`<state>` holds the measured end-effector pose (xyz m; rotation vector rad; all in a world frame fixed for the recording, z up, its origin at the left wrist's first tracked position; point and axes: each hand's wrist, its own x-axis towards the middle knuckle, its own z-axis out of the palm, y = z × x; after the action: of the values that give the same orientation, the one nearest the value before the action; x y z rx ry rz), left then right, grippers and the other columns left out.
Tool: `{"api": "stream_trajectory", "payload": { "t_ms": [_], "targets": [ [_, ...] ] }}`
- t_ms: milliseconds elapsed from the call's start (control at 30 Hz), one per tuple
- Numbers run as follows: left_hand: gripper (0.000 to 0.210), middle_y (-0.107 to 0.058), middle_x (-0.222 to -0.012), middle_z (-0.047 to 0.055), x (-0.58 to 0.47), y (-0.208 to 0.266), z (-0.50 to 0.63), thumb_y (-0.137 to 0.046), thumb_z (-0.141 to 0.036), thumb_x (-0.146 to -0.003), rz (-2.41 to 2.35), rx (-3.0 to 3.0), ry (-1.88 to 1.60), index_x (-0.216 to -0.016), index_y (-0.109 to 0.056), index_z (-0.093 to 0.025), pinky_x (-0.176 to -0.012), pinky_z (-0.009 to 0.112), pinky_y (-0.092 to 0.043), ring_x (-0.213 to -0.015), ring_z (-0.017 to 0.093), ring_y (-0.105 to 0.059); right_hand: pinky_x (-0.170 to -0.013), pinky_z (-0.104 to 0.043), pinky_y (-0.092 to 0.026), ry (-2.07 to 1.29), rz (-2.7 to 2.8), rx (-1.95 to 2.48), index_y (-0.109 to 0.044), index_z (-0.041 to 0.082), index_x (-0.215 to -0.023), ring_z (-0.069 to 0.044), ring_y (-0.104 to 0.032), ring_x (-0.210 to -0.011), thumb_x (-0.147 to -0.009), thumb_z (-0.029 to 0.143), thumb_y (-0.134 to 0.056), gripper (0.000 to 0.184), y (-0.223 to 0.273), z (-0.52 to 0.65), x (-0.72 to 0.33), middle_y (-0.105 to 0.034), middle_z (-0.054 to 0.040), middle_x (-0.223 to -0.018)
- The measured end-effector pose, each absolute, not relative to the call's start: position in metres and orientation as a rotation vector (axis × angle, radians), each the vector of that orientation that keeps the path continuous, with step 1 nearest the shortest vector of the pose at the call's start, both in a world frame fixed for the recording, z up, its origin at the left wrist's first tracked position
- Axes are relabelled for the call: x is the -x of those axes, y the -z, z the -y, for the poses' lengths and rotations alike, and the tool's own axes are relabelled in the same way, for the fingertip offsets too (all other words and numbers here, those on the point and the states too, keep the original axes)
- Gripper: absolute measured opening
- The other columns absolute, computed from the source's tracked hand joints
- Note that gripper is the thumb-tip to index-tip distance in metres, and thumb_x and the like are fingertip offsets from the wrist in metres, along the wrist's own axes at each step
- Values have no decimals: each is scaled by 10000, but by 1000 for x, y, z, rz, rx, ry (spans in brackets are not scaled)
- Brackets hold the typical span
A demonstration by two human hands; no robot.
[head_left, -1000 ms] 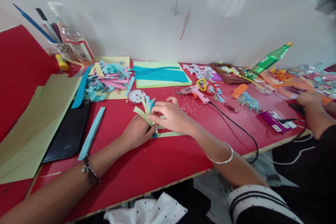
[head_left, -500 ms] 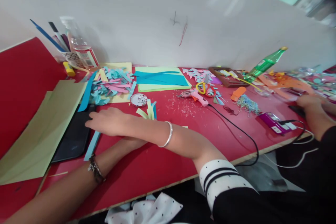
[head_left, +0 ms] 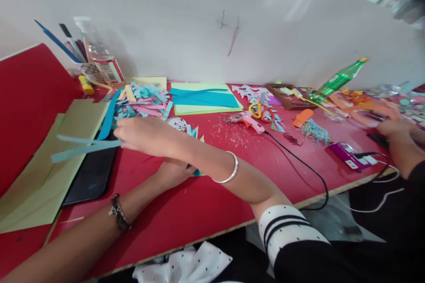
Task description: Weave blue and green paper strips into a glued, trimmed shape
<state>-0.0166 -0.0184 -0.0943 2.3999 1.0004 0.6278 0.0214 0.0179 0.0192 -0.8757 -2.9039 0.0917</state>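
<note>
My right hand [head_left: 142,135], with a silver bangle at the wrist, reaches across my left arm. Its fingers are closed on light blue paper strips [head_left: 84,150], whose free ends stick out leftward over a black phone [head_left: 91,177]. My left hand [head_left: 174,172] is partly hidden behind the right forearm, low over the red table [head_left: 159,225]. It is closed around a small bunch of blue and yellow paper strips [head_left: 193,132], which shows above and below the right forearm. Just behind the right hand is a pile of cut paper strips [head_left: 142,101].
A pink glue gun [head_left: 247,121] with a black cord lies beside scissors [head_left: 260,112]. Blue and green sheets [head_left: 206,99] lie at the back. A clear bottle [head_left: 104,59] and a leaning green bottle [head_left: 341,79] stand there. At right are another person's hands [head_left: 395,130].
My right hand has risen slightly, lifting the light blue strips off the table and swinging them left over the phone. The bunch in my left hand has tilted a little right.
</note>
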Motion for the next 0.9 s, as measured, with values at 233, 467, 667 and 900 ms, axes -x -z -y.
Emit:
{"api": "stream_trajectory", "payload": {
  "t_ms": [233,467,667,900],
  "targets": [
    [225,-641,-784,39,13,79,19,-382,-237,-821,-994,-2480,-481,-793,-598,-179,-732,304,-425,-755,191,-585,-558,-182,-390,-559,2295,868,-464,163,-836,-43,-480,-554,-894,251,-387,130,-42,-3,-99,-534,41,-722],
    [230,-638,-772,32,12,78,20,-376,-234,-821,-1000,-2447,-469,-802,-598,-174,-705,281,-411,-734,177,-578,-555,-184,-460,-647,1568,1170,-480,216,-941,-72,-603,-668,-851,405,-425,217,-31,0,-176,-557,21,-767],
    [231,-639,-782,37,12,78,20,-376,-238,-826,-989,-2435,-477,-807,-597,-172,-697,278,-408,-743,180,-576,-726,-254,-502,-624,1478,1096,-542,211,-823,-112,-619,-802,-785,273,-549,73,-9,36,-196,-601,1,-863],
    [246,-636,-783,38,13,77,20,-373,-238,-833,-952,-2438,-486,-799,-610,-178,-690,272,-411,-750,180,-576,-728,-285,-499,-925,1758,1376,-599,178,-833,-156,-623,-813,-816,276,-498,142,45,79,-190,-657,-46,-843]
  ]
}}
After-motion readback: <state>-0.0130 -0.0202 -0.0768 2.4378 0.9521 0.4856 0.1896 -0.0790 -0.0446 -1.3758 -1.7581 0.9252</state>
